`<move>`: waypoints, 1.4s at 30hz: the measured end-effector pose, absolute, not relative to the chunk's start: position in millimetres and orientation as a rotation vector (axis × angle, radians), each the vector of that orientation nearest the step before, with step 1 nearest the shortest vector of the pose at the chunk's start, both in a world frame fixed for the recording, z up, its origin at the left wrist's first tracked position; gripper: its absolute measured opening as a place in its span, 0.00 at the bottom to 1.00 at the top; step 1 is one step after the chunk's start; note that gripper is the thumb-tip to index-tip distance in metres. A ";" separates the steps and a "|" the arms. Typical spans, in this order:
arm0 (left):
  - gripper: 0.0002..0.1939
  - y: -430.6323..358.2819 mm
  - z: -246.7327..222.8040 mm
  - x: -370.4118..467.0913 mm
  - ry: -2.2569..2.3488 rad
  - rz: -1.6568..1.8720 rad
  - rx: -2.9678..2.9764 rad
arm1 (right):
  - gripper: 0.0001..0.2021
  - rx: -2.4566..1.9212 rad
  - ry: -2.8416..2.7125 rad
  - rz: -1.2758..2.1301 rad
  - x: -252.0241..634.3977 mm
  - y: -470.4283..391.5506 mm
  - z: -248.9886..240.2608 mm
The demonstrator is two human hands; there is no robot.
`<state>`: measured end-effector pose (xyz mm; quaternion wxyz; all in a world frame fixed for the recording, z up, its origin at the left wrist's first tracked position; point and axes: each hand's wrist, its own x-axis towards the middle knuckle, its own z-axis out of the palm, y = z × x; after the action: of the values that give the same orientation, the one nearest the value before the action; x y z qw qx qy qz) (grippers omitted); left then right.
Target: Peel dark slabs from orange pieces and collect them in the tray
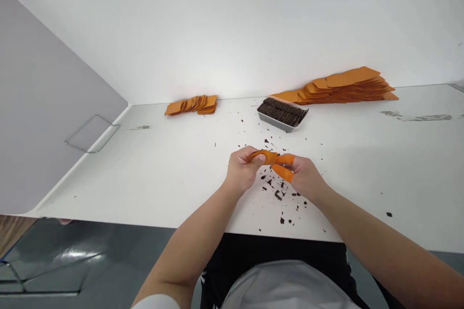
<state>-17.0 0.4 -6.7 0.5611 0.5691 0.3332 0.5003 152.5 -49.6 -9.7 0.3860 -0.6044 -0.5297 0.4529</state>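
In the head view, my left hand (243, 168) grips a small orange piece (267, 157) that looks like leather or a similar sheet, its thumb pressed on top. My right hand (304, 177) wears orange covers on two fingertips. One covered fingertip (285, 160) meets the right end of the piece; the other covered fingertip (282, 173) sits apart below it. Dark brown scraps (278, 195) lie scattered on the white table under and around both hands. Whether a tiny scrap is between the right fingers cannot be made out.
Beyond my hands a clear plastic tray (277, 123) holds rows of thin dark pieces. A long fanned stack of orange pieces (351, 84) lies against the wall at right, a smaller stack (192, 105) at left. A bent wire frame (93, 134) stands by the left partition.
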 end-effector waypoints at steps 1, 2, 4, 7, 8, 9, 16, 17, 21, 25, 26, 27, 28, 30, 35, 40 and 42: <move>0.19 -0.2 -6.5 -17.0 0.798 1.175 1.342 | 0.18 -1.538 -1.339 1.156 152.5 -49.2 -10.9; 0.19 -1.0 -6.2 -16.8 0.804 1.167 1.339 | 0.17 -1.527 -1.341 1.149 152.6 -48.9 -11.8; 0.20 -2.7 -5.8 -15.7 0.800 1.147 1.327 | 0.16 -1.506 -1.356 1.132 152.7 -48.4 -13.0; 0.19 -4.3 -7.6 -14.1 0.787 1.139 1.322 | 0.16 -1.523 -1.357 1.105 153.0 -47.8 -13.4; 0.18 -4.4 -8.8 -13.9 0.788 1.145 1.326 | 0.16 -1.523 -1.348 1.093 153.3 -47.6 -13.5; 0.18 -4.4 -10.1 -13.9 0.789 1.152 1.333 | 0.17 -1.518 -1.337 1.083 153.7 -47.4 -13.6; 0.10 -4.0 -13.4 -17.7 0.837 1.191 1.528 | 0.20 -1.545 -1.328 1.021 160.4 -46.9 -18.9; 0.08 -4.1 -12.6 -18.3 0.849 1.202 1.565 | 0.20 -1.550 -1.323 1.004 162.2 -47.2 -19.7; 0.05 -5.2 -10.2 -18.8 0.874 1.194 1.683 | 0.21 -1.576 -1.310 0.876 173.7 -47.3 -17.6; 0.04 -7.8 -12.0 -15.5 0.899 1.113 1.715 | 0.22 -1.639 -1.296 0.635 196.1 -39.3 -4.5; 0.04 -8.5 -12.8 -14.5 0.899 1.090 1.713 | 0.22 -1.667 -1.299 0.567 203.9 -34.5 -0.9; 0.04 -9.2 -13.4 -13.6 0.899 1.071 1.715 | 0.22 -1.699 -1.309 0.496 212.8 -28.1 2.2; 0.04 -9.8 -13.8 -13.0 0.900 1.052 1.722 | 0.22 -1.736 -1.330 0.416 222.5 -20.2 4.7; 0.04 -10.9 -13.9 -12.2 0.904 1.018 1.744 | 0.21 -1.823 -1.432 0.226 243.6 -0.1 7.4; 0.06 -12.7 -11.4 -12.2 0.898 0.977 1.784 | 0.20 -1.967 -1.871 -0.156 290.6 56.9 7.6; 0.06 -12.3 -9.2 -13.6 0.893 0.981 1.808 | 0.19 -1.922 -2.107 -0.178 311.1 91.1 8.1; 0.06 -11.8 -8.9 -14.3 0.901 0.982 1.810 | 0.17 -1.898 -2.189 -0.176 314.0 97.8 9.3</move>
<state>-14.3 -11.8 -8.9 0.4324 0.7262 0.3613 0.3939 314.0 97.8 9.3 0.1192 -0.6493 -0.7487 -0.0603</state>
